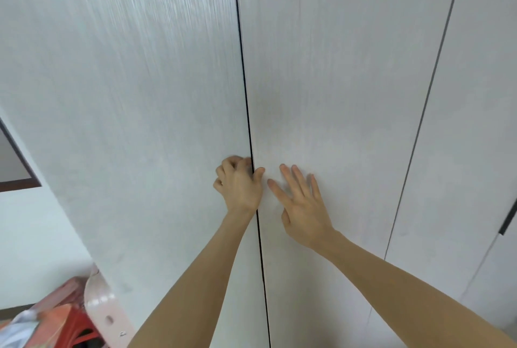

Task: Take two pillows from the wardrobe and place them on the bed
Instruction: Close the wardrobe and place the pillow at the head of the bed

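Pillows: none in view; by judgement both lie behind the closed wardrobe doors, so beyond the hands on the far side of the panels. Bed: not in view.

Near, lower left: red and white clutter, blurred, unidentified, apart from the doors.

Middle, left hand: grip curled, fingertips hooked at the dark vertical seam between two doors, thumb lying across onto the right panel. Curled on the door edge only; whether the fingers are actually inside the gap, I cannot tell.

Middle, right hand: grip open, fingers spread, flat against the right door just right of the seam, holding nothing.

Far: left door and right door, white, handle-free here; the seam runs top to bottom, so the edge to pull is vertical. A second seam lies well to the right.

Judgement: opening step. The left hand is nearer the seam and better placed to pull an edge toward the person.
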